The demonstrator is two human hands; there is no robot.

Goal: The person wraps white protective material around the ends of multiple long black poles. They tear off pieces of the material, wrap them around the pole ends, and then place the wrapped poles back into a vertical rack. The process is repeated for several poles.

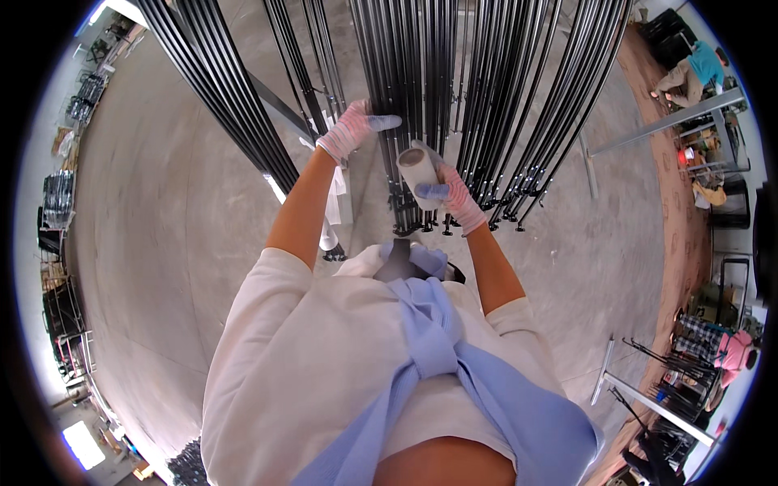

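A bundle of long black metal rods (395, 97) hangs in front of me, with small fittings at the lower ends. My left hand (353, 132), in a pink-and-grey work glove, is wrapped round the left side of this bundle. Its thumb lies across the front, and the fingertips are hidden behind the rods. In my right hand (459, 194), gloved the same way, is a white roll (417, 174) that looks like stretch film on a core. The roll is tilted, its round end facing up toward me, close to the front of the bundle.
More black rods hang to the right (519, 105) and left (231, 97). White paper or film strips (334, 202) dangle by the left rods. Along the right, two people (703, 65) (733, 350) are near metal frames (660, 121). Racks of goods line the left wall.
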